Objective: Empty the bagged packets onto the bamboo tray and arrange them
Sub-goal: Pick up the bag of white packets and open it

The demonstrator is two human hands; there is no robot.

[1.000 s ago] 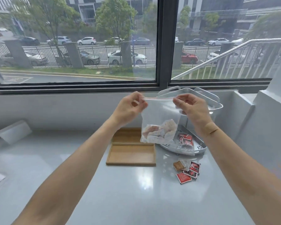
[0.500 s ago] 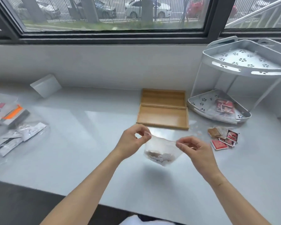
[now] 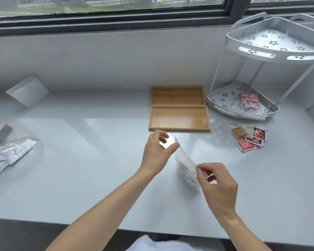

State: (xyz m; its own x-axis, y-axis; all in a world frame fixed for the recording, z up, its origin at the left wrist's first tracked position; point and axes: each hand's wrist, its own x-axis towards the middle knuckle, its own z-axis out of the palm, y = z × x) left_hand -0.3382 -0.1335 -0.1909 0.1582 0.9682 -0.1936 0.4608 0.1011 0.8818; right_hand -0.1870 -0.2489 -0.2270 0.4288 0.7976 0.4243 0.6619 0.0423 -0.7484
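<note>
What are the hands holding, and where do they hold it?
A clear plastic bag of pale packets: left hand pinches its top corner, right hand its lower edge.

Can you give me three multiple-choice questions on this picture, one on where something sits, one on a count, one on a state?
1. Where is the bag of red packets?
A. lower shelf of the white rack
B. in the bamboo tray
C. rack's top shelf

2. How many bamboo trays lie by the wall?
A. one
B. two
C. four

3. What do the bamboo trays hold?
A. red packets
B. a clear bag
C. nothing

Answers: 1 A, it lies on the white rack at its lower shelf. 2 B, one behind the other. 3 C, their floors are bare; the clear bag is between the left hand and right hand.
</note>
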